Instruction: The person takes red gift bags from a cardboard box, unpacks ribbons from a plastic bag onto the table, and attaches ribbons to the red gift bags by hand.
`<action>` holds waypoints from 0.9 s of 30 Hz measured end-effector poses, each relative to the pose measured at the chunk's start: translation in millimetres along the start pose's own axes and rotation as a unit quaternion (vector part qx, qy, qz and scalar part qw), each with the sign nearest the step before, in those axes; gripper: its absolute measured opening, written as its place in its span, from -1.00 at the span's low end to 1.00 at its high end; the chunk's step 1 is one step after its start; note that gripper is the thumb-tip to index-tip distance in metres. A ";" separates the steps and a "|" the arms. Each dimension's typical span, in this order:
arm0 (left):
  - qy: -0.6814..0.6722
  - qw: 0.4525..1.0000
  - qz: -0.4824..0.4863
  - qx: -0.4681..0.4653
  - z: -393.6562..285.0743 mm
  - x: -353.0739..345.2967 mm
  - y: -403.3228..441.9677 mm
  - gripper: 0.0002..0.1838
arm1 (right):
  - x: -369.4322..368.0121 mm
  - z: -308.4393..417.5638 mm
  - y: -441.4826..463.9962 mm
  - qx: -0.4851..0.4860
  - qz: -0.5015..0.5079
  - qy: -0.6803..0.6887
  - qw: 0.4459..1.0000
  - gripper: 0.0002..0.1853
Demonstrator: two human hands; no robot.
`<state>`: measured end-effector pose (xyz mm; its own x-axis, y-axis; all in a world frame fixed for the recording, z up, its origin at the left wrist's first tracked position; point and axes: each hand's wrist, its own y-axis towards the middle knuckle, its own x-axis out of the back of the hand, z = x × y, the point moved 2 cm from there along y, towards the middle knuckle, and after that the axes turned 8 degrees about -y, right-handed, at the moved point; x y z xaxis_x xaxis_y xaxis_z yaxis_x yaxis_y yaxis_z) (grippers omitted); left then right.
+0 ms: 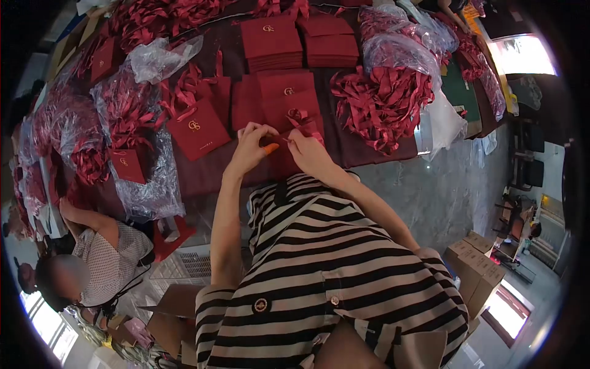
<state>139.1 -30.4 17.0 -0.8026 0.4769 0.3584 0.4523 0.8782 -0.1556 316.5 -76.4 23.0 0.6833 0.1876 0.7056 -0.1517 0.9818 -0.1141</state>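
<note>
Right in front of me, a dark red gift bag [284, 165] lies at the table's near edge, partly hidden by my hands. My left hand [249, 150], with an orange cover on one fingertip, is closed on the bag's upper edge. Close beside it my right hand [312, 157] pinches a red ribbon [314, 130], its fingertips almost meeting those of the left. Just beyond are overlapping red bags with a gold logo [286, 89]. Another red bag with ribbon handles [198, 128] lies left of my left hand.
Stacks of flat red bags [271, 40] stand farther back. A heap of red ribbons [387, 104] spills from clear plastic on the right; wrapped ribbon bundles [126, 101] lie left. Another person [114, 246] sits at lower left. Cardboard boxes [476, 267] stand on the floor at right.
</note>
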 end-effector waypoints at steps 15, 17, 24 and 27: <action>-0.003 0.999 -0.012 0.030 5.9 -2.6 -0.3 -0.68 | -8.6 10.3 8.3 0.074 -0.060 -0.170 0.981 -0.86; -0.007 0.999 -0.015 0.032 5.9 -3.5 -0.3 -0.68 | -11.0 10.9 9.3 0.085 -0.075 -0.190 0.975 -0.86; -0.026 0.999 -0.032 0.028 7.0 -3.8 -3.1 -0.70 | -15.5 13.4 8.6 0.163 -0.067 -0.271 0.946 -0.87; -0.054 0.998 -0.014 0.036 6.1 -5.5 0.2 -0.71 | -11.2 15.6 11.6 0.140 -0.060 -0.256 0.955 -0.86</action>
<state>141.3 -32.6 9.4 -0.8532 0.4508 0.2625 0.4042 0.8894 -0.2137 295.9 -67.6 24.7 0.2799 -0.0346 0.9594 -0.3288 0.9355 0.1296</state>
